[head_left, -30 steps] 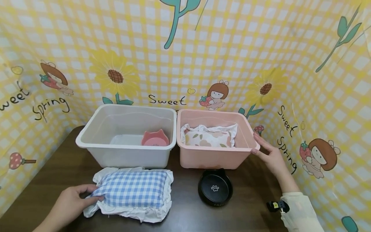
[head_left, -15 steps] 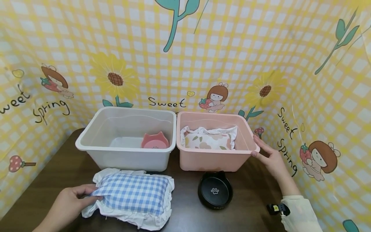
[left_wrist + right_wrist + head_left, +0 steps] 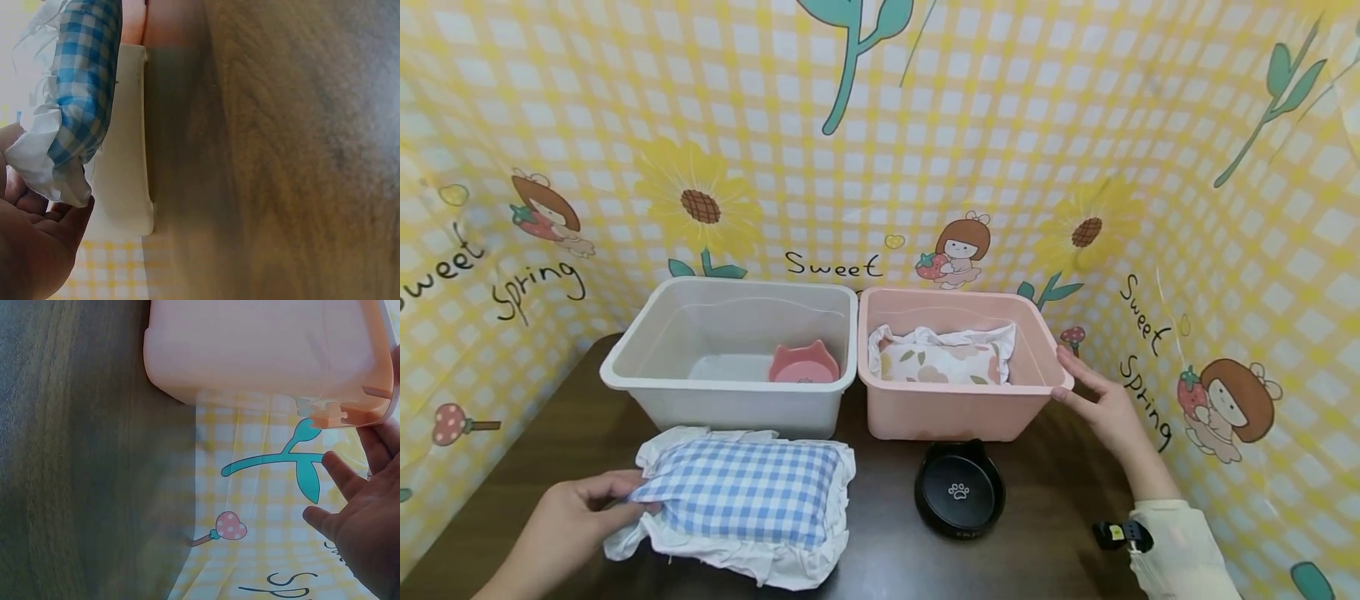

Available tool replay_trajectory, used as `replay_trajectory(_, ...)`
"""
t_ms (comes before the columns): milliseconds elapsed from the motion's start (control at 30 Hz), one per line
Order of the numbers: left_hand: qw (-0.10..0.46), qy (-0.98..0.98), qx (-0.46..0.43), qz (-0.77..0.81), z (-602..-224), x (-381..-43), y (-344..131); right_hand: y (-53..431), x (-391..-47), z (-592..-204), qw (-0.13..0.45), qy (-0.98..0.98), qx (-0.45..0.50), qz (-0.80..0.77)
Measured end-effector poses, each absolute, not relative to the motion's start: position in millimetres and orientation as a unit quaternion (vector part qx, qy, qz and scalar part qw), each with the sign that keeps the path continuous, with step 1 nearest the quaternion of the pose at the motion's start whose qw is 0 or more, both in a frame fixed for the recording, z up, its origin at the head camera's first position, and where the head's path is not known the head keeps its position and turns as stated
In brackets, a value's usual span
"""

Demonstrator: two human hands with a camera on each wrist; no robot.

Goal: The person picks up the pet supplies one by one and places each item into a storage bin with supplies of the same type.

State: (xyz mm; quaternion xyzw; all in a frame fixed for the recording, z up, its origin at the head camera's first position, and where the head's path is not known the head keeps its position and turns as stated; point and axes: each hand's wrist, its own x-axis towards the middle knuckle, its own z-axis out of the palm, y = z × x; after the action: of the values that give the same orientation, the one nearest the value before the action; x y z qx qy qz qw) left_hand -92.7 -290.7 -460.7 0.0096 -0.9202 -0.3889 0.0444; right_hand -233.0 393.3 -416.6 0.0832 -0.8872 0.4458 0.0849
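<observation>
My left hand (image 3: 574, 518) pinches the left corner of a blue-and-white checked pillow (image 3: 748, 490) with a white ruffled edge. In the left wrist view the ruffle (image 3: 47, 156) sits between thumb and fingers, and the pillow shows edge-on in front of the pale bin. At the right, my right hand (image 3: 1101, 412) holds the front right corner of a pink plastic bin (image 3: 958, 414), thumb at the front rim and a finger along the side. The right wrist view shows its other fingers (image 3: 344, 475) stretched out below the rim. A floral pillow (image 3: 943, 364) lies inside the pink bin.
Left of the pink bin stands a grey-white bin (image 3: 737, 408) holding a pink cat-eared bowl (image 3: 805, 367). A black cat-eared bowl (image 3: 959, 492) with a paw print sits on the dark wooden table (image 3: 895, 550). Yellow checked cloth (image 3: 880, 150) hangs behind and at both sides.
The left hand and checked pillow have shifted slightly left, and the pillow's tilt has changed a little. The right hand stays at the pink bin's corner. The whole view has moved slightly.
</observation>
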Motion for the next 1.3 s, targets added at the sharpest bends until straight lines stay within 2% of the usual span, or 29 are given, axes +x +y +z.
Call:
replay_trajectory(367,0.065,-0.912,-0.010,-0.405,-447,-89,-289,392,-233,-419,0.083,-0.883,0.084,0.454)
replay_trajectory(700,0.041,-0.911,-0.011,-0.411,-432,-85,-286,393,-231,-419,0.086,-0.882,0.085,0.455)
replay_trajectory(1300,0.100,-0.905,-0.076,-0.407,-391,-95,-275,392,-231,-415,0.084,-0.887,0.072,0.448)
